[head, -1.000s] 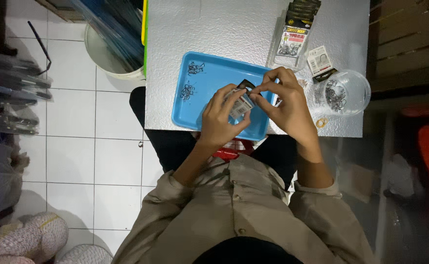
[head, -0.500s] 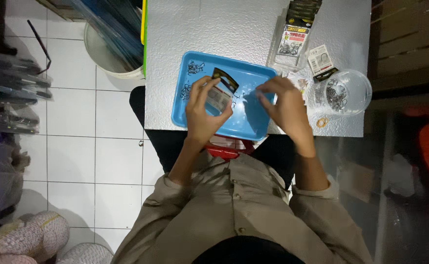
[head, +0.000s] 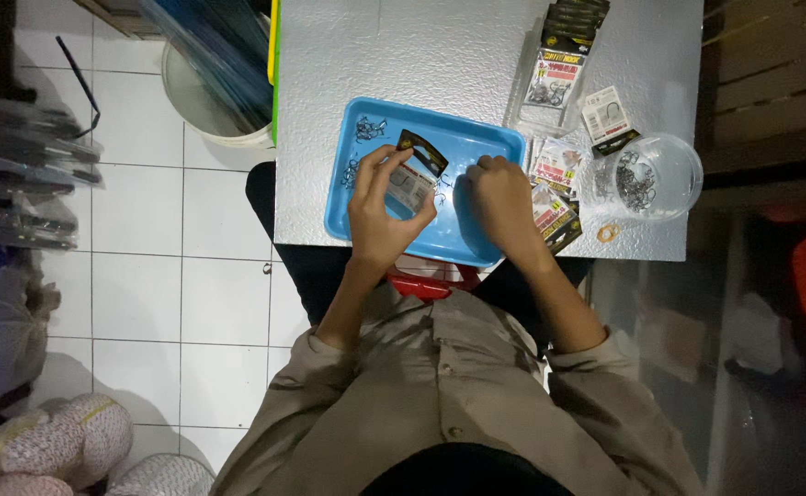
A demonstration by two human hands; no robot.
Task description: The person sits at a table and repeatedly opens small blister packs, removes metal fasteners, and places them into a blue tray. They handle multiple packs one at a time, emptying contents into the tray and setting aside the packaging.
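My left hand [head: 383,216] holds a small clear packet with a dark header [head: 415,171] over the blue tray [head: 504,147]. Loose small metal hooks [head: 357,147] lie in the tray's left part. My right hand [head: 498,204] rests inside the tray at its right side, fingers curled down near the tray floor; whether it pinches a hook is hidden. The two hands are apart.
More hook packets [head: 559,73] lie on the silver table [head: 421,55] beyond the tray and beside it [head: 555,197]. A clear round bowl [head: 656,174] holds several hooks. A rubber band [head: 609,233] lies near the table edge. A white bucket [head: 215,101] stands on the tiled floor.
The hands have come apart. My left hand carried the packet to the left over the tray, and my right hand dropped down into the tray's right side.
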